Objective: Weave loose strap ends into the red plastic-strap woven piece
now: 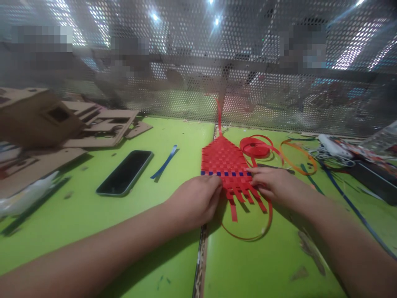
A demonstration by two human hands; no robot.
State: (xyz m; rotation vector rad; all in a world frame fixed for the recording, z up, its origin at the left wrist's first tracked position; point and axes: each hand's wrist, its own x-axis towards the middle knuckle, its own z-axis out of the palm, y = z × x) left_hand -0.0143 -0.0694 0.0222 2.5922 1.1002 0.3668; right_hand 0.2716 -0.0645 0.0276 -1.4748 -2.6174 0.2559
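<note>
A red woven ribbon piece [223, 155] lies on the green table, pointed at its far end, with loose strip ends spreading toward me. One row of dark blue ribbon [227, 174] crosses it near my hands. My left hand [201, 196] is closed at the left edge of the weave, its fingertips hidden behind the knuckles. At the right edge my right hand [269, 182] pinches the weave beside the blue row. From the far point a red strip runs up toward the mesh. A thin ribbon loop [248, 239] curves out below the loose ends.
A coil of red ribbon [257, 147] sits behind my right hand. To the left are a short blue ribbon [166, 162], a phone [125, 173] and cardboard models [37, 118]. Cables [331, 151], an orange loop and a black case [376, 180] lie right. Perforated metal mesh [186, 82] stands behind.
</note>
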